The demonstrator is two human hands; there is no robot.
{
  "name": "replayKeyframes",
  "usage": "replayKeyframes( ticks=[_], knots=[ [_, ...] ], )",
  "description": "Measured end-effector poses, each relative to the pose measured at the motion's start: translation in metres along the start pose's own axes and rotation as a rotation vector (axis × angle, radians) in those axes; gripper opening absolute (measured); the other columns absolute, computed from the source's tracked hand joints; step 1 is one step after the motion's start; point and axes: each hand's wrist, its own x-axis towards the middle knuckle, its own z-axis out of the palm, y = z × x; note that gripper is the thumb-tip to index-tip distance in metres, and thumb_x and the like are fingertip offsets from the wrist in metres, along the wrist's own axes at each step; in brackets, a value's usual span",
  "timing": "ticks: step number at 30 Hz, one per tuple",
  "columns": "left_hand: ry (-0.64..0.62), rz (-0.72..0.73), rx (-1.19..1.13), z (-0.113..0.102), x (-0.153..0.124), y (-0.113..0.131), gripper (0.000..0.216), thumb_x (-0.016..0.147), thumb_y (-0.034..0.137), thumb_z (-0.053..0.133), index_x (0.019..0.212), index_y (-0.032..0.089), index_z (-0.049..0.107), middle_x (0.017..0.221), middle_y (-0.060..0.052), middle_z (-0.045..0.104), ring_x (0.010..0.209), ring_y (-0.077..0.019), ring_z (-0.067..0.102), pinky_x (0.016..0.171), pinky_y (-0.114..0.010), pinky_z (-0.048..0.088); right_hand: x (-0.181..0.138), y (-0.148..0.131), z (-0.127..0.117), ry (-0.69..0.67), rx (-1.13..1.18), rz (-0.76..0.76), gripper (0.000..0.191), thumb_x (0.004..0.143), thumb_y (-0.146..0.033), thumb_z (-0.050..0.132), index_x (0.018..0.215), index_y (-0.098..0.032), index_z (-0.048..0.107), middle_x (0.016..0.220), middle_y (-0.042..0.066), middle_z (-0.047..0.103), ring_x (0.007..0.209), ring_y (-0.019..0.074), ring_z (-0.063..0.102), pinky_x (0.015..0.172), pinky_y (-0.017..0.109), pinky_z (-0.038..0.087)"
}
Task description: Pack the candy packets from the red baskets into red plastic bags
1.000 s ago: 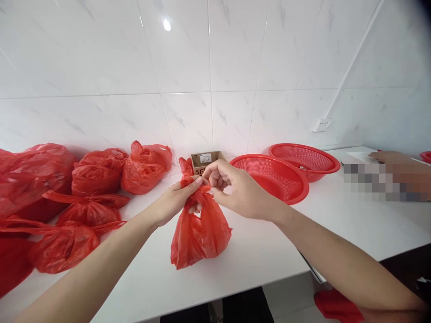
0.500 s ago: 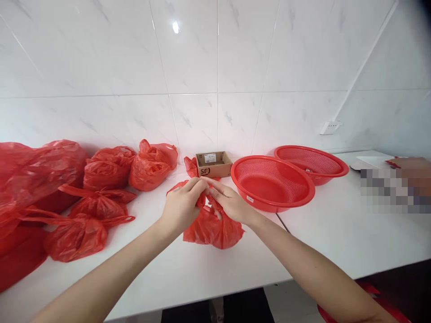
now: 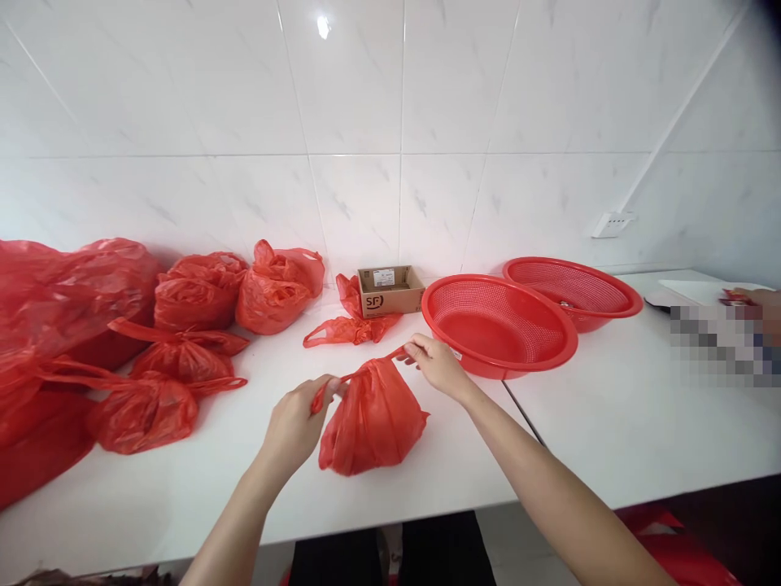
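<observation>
A filled red plastic bag rests on the white table in front of me, its neck gathered and its two handles pulled out sideways. My left hand is closed on the left handle. Pinched in the fingers of my right hand is the right handle, drawn up and to the right. What is inside the bag is hidden. Just behind it lies another crumpled red plastic bag, which neither hand touches.
Several filled red bags crowd the left side. At the wall stands a small cardboard box. Two red perforated basins stand to the right, near a table seam. A person's hand shows at the far right, partly blurred.
My hands were together over the bag's top; they have moved apart, stretching the handles to either side. The bag's neck is now drawn tight. The crumpled bag behind has come into fuller view.
</observation>
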Motion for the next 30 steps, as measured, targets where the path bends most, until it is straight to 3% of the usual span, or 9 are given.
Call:
replayKeyframes(
  ticks=[3, 6, 9, 12, 15, 19, 24, 30],
  knots=[
    [0.045, -0.122, -0.065, 0.011, -0.022, -0.027, 0.040, 0.097, 0.049, 0.031, 0.076, 0.027, 0.059, 0.079, -0.001, 0.069, 0.077, -0.0233, 0.065, 0.073, -0.034, 0.046, 0.011, 0.026, 0.008, 0.015, -0.026, 0.112, 0.021, 0.095, -0.028, 0.039, 0.077, -0.021, 0.049, 0.086, 0.005, 0.072, 0.073, 0.0158, 0.066, 0.067, 0.029, 0.045],
    [0.205, -0.156, -0.168, 0.024, -0.027, -0.039, 0.037, 0.096, 0.050, 0.033, 0.081, 0.026, 0.057, 0.085, -0.002, 0.067, 0.084, -0.0231, 0.064, 0.076, -0.033, 0.047, 0.015, 0.030, 0.025, 0.042, -0.069, 0.139, 0.023, 0.096, -0.033, 0.035, 0.080, -0.023, 0.048, 0.087, 0.004, 0.072, 0.078, 0.0180, 0.067, 0.070, 0.031, 0.044],
    [0.356, -0.146, -0.167, 0.039, -0.012, -0.040, 0.036, 0.097, 0.049, 0.030, 0.086, 0.025, 0.054, 0.099, -0.006, 0.063, 0.098, -0.0228, 0.060, 0.086, -0.033, 0.046, 0.011, 0.015, 0.048, 0.103, -0.127, 0.133, 0.026, 0.098, -0.046, 0.032, 0.094, -0.025, 0.048, 0.096, 0.004, 0.071, 0.092, 0.0224, 0.065, 0.076, 0.035, 0.042],
    [0.377, -0.181, -0.119, 0.057, 0.014, -0.039, 0.037, 0.098, 0.048, 0.024, 0.086, 0.024, 0.049, 0.101, -0.007, 0.061, 0.094, -0.0216, 0.059, 0.084, -0.033, 0.045, 0.007, 0.004, 0.074, 0.129, -0.184, 0.122, 0.028, 0.095, -0.050, 0.038, 0.104, -0.025, 0.046, 0.105, 0.007, 0.068, 0.097, 0.0255, 0.063, 0.077, 0.036, 0.040],
    [0.306, -0.230, -0.057, 0.069, 0.035, -0.040, 0.037, 0.099, 0.048, 0.021, 0.085, 0.025, 0.048, 0.081, -0.002, 0.062, 0.073, -0.0206, 0.059, 0.068, -0.031, 0.044, 0.006, 0.010, 0.088, 0.113, -0.210, 0.109, 0.018, 0.091, -0.038, 0.049, 0.102, -0.024, 0.046, 0.106, 0.007, 0.068, 0.094, 0.0241, 0.064, 0.076, 0.034, 0.040],
    [0.158, -0.254, 0.044, 0.065, 0.043, -0.047, 0.034, 0.099, 0.046, 0.027, 0.086, 0.026, 0.052, 0.061, 0.001, 0.056, 0.059, -0.0203, 0.056, 0.057, -0.029, 0.040, 0.012, 0.036, 0.075, 0.093, -0.167, 0.121, 0.014, 0.085, -0.023, 0.053, 0.096, -0.025, 0.045, 0.094, 0.001, 0.068, 0.084, 0.0184, 0.065, 0.071, 0.028, 0.042],
    [-0.003, -0.261, 0.179, 0.059, 0.048, -0.056, 0.035, 0.099, 0.045, 0.037, 0.093, 0.019, 0.060, 0.076, -0.001, 0.063, 0.067, -0.0148, 0.059, 0.066, -0.031, 0.049, 0.023, 0.062, 0.058, 0.083, -0.147, 0.160, 0.010, 0.085, -0.024, 0.052, 0.089, -0.024, 0.043, 0.088, -0.002, 0.068, 0.077, 0.0159, 0.064, 0.063, 0.025, 0.042],
    [-0.086, -0.298, 0.371, 0.074, 0.071, -0.060, 0.030, 0.094, 0.039, 0.054, 0.111, 0.015, 0.061, 0.103, -0.007, 0.066, 0.086, -0.0181, 0.065, 0.077, -0.038, 0.055, 0.027, 0.071, 0.078, 0.136, -0.387, 0.172, 0.013, 0.086, -0.016, 0.046, 0.096, -0.024, 0.046, 0.092, 0.001, 0.069, 0.072, 0.0184, 0.061, 0.060, 0.027, 0.030]
  ],
)
